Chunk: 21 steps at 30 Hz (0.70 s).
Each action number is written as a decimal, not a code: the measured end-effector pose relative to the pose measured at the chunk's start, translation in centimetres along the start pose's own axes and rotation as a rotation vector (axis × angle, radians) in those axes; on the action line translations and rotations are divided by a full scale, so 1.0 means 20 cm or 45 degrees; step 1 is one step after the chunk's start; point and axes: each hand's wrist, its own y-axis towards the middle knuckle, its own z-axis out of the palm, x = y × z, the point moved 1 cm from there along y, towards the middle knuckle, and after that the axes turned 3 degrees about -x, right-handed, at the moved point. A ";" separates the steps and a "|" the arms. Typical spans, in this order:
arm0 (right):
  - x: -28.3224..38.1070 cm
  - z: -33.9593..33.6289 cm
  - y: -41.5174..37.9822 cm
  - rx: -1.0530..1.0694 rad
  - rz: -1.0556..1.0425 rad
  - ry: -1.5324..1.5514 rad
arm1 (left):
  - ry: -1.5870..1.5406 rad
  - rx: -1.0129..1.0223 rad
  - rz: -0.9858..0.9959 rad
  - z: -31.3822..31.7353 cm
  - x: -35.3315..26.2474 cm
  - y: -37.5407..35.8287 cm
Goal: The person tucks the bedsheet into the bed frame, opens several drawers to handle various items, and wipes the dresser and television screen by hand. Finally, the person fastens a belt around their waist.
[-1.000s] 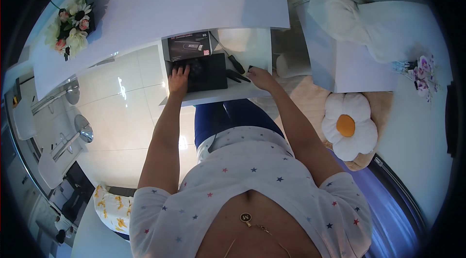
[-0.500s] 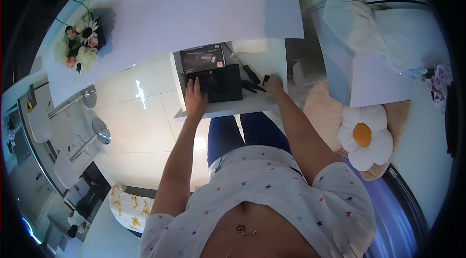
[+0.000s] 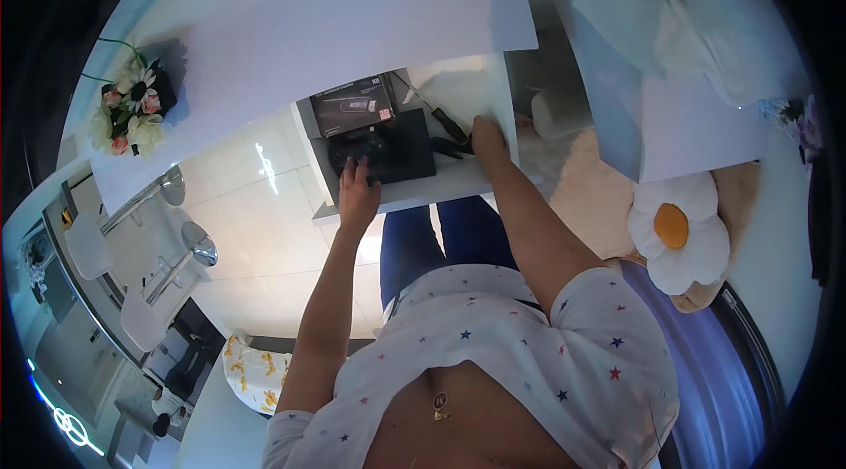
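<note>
An open white drawer (image 3: 414, 197) below the desk holds the things around my hands. My left hand (image 3: 359, 194) reaches over its front left part, fingers stretched onto a flat black case-like object (image 3: 414, 147). Dark shapes by those fingertips are hard to make out. At the drawer's right side my right hand (image 3: 490, 141) has its fingers curled in; whatever they hold is hidden. Just left of it lie a black-handled tool (image 3: 448, 148), perhaps pliers, and a screwdriver (image 3: 451, 126) with a dark handle. Behind the black object sits a dark printed box (image 3: 352, 106).
The white desk top (image 3: 352, 19) overhangs the drawer's back. A flower arrangement (image 3: 132, 107) stands on its left. Bar stools (image 3: 201, 246) are at the left. On the right are a white cabinet (image 3: 679, 130) and a flower-shaped cushion (image 3: 683, 231).
My right hand has shifted slightly back along the drawer's right side, and the black piece at its fingertips is now less visible. My left hand stays over the black object. The view has tilted a little.
</note>
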 end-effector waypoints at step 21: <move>0.56 -0.10 -0.30 0.536 -0.366 0.645 | -0.115 0.011 -0.109 0.04 0.10 -0.08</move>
